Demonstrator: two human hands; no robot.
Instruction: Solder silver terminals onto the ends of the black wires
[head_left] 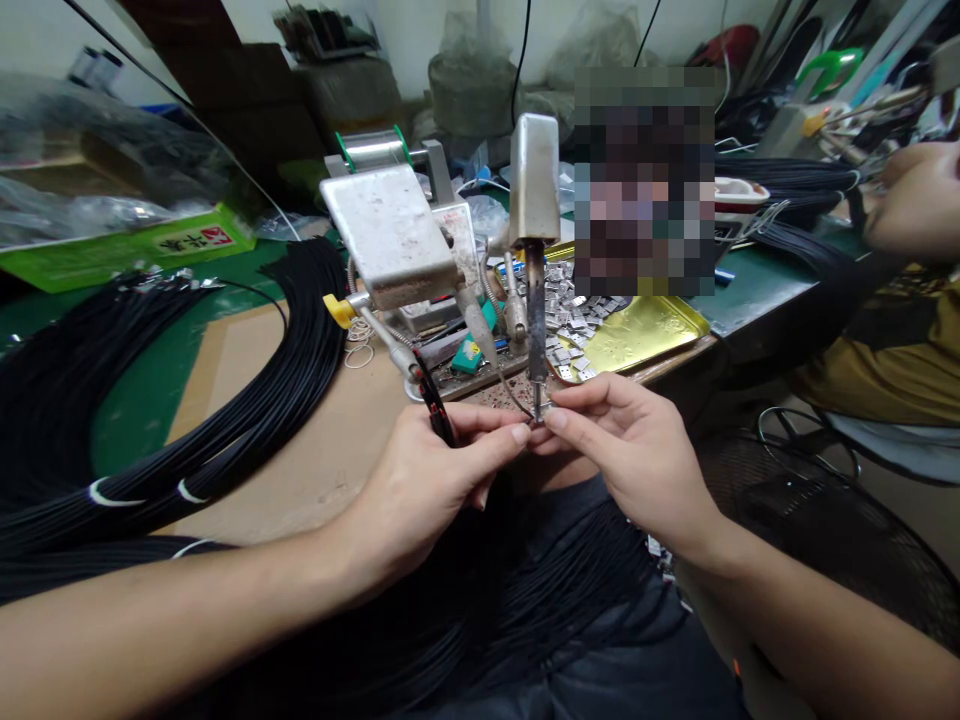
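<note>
My left hand [442, 460] is closed round several black cables [433, 400], whose stripped ends show bits of red. Its thumb and forefinger pinch close to the soldering iron's tip. My right hand [630, 450] is closed on a small metal connector [547, 408], held under that tip. The upright soldering iron [535, 310] points down between my fingertips, and a thin solder feed tube [506, 385] ends beside it. Where wire and connector meet is mostly hidden by my fingers. Behind stands the soldering machine [390, 235] with a solder spool [375, 150] on top.
Bundled black cables [300, 360] curve over the cardboard [300, 470] at left; more lie across my lap. A yellow tray [652, 335] carries many loose metal connectors [574, 325]. A black fan guard [817, 530] stands at right. Another person's hand [915, 200] is at far right.
</note>
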